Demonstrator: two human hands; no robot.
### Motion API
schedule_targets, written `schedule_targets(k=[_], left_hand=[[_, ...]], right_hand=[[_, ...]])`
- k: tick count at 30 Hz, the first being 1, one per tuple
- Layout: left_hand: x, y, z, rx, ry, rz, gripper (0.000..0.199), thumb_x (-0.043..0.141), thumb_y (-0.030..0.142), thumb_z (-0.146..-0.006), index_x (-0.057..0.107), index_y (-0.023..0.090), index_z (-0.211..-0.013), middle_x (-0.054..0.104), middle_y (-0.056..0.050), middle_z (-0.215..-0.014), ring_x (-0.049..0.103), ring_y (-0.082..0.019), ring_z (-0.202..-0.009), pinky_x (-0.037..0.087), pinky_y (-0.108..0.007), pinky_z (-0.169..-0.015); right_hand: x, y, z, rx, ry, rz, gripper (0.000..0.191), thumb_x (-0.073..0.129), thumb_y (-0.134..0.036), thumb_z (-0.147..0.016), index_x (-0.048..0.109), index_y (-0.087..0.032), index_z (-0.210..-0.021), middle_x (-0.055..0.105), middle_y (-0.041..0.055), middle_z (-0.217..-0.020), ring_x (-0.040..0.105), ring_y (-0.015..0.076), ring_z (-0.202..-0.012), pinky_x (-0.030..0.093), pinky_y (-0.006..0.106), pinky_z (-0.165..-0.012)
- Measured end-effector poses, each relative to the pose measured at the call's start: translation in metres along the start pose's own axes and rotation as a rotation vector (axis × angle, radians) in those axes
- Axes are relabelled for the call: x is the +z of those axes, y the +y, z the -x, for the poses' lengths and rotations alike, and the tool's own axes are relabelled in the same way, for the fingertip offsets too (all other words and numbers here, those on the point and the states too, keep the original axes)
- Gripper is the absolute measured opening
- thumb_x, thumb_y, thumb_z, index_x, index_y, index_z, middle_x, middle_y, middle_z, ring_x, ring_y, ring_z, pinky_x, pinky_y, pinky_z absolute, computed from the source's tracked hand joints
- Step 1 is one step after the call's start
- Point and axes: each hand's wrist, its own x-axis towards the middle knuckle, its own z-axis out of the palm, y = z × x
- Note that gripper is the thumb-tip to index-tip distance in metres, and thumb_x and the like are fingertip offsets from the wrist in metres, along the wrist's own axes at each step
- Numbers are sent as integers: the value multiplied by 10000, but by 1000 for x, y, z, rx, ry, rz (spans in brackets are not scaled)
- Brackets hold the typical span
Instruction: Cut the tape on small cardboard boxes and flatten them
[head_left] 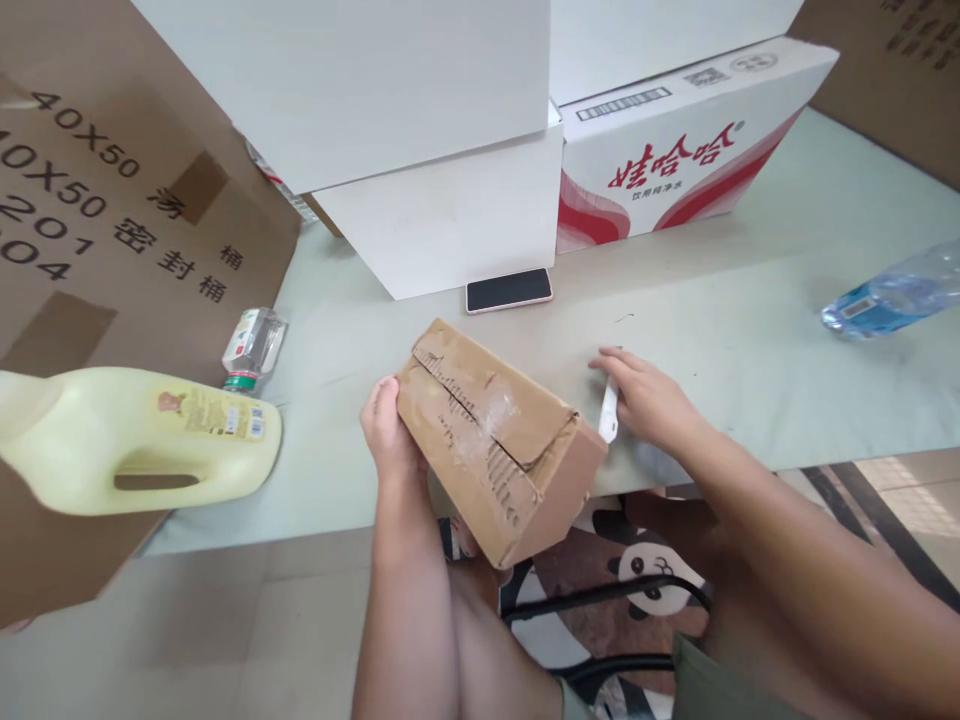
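Observation:
A brown cardboard box (480,430), scuffed and wrinkled, is tilted at the table's front edge, one corner past it. My left hand (391,430) grips the box's left side, its thumb along the edge and its other fingers hidden. Right of the box, my right hand (641,398) is closed around a slim white tool (609,410), perhaps a cutter, lying close to the box's right end. Beyond the box, a phone with a dark screen (508,291) lies on the table (330,350).
White cartons (450,220) and a red-and-white carton (660,165) stand at the back. A yellow jug (150,440) and a small clear bottle (253,345) are at left, before a large brown carton (150,200). A water bottle (892,295) lies at right.

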Motion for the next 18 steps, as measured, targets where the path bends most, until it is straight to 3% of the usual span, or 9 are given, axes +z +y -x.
schedule_targets(k=[2, 4, 6, 7, 10, 12, 14, 16, 18], left_hand=[[-3, 4, 0, -4, 22, -30, 332, 635, 384, -712, 401, 201, -566, 365, 43, -578, 352, -99, -566, 324, -238, -521], [-4, 7, 0, -2, 65, -62, 371, 621, 354, -715, 323, 212, -545, 312, 50, -563, 302, -96, -559, 291, -239, -505], [-5, 10, 0, -20, 103, -66, 384, 621, 330, -715, 297, 216, -543, 285, 56, -556, 272, -93, -552, 279, -238, -499], [-5, 11, 0, -38, 118, -58, 380, 626, 326, -717, 304, 216, -547, 289, 58, -558, 272, -91, -548, 282, -238, -496], [-7, 11, 0, -93, 130, -37, 341, 644, 338, -745, 386, 204, -567, 349, 56, -571, 318, -89, -537, 315, -234, -494], [-8, 8, 1, -107, 99, -37, 270, 651, 364, -787, 514, 182, -641, 466, 33, -625, 408, -97, -564, 372, -231, -523], [-10, 0, 0, -123, 42, -35, 211, 686, 388, -800, 643, 186, -845, 617, -7, -779, 544, -123, -665, 447, -237, -599], [-11, -9, -1, -153, -73, -6, 328, 730, 412, -783, 671, 229, -1049, 699, -45, -989, 647, -172, -839, 505, -269, -698], [-12, -18, -4, -196, -221, 41, 412, 728, 474, -778, 674, 240, -1113, 714, -76, -1114, 679, -234, -985, 535, -322, -768]], right_hand=[[-4, -7, 1, 28, 51, 14, 573, 486, -63, -777, 619, -204, -1316, 485, 144, -1531, 523, 401, -1312, 476, 578, -996], [-14, -19, 6, 63, 50, -117, 474, 509, -183, -840, 649, -187, -1293, 550, 152, -1470, 522, 412, -1314, 451, 603, -1037], [-25, -32, 12, 67, -118, -408, 416, 438, -369, -938, 706, -185, -1197, 695, 140, -1253, 633, 357, -1174, 509, 542, -1001], [-28, -37, 16, 57, -243, -571, 484, 374, -470, -970, 725, -196, -1161, 731, 125, -1158, 672, 332, -1096, 542, 515, -963], [-32, -49, 26, 8, -463, -924, 649, 337, -700, -944, 720, -241, -1197, 732, 100, -1191, 658, 328, -1154, 545, 502, -994], [-29, -53, 30, -8, -433, -1027, 677, 427, -761, -890, 661, -273, -1297, 671, 90, -1336, 566, 336, -1312, 487, 498, -1085], [-24, -54, 31, -20, -384, -1057, 709, 488, -755, -869, 557, -300, -1408, 589, 86, -1451, 476, 336, -1406, 441, 506, -1130], [-18, -54, 30, -51, -351, -1020, 735, 557, -693, -870, 444, -305, -1484, 516, 106, -1519, 430, 339, -1442, 400, 542, -1150], [-11, -52, 28, -77, -318, -961, 757, 639, -597, -861, 377, -297, -1505, 498, 139, -1524, 427, 336, -1440, 357, 581, -1159]])
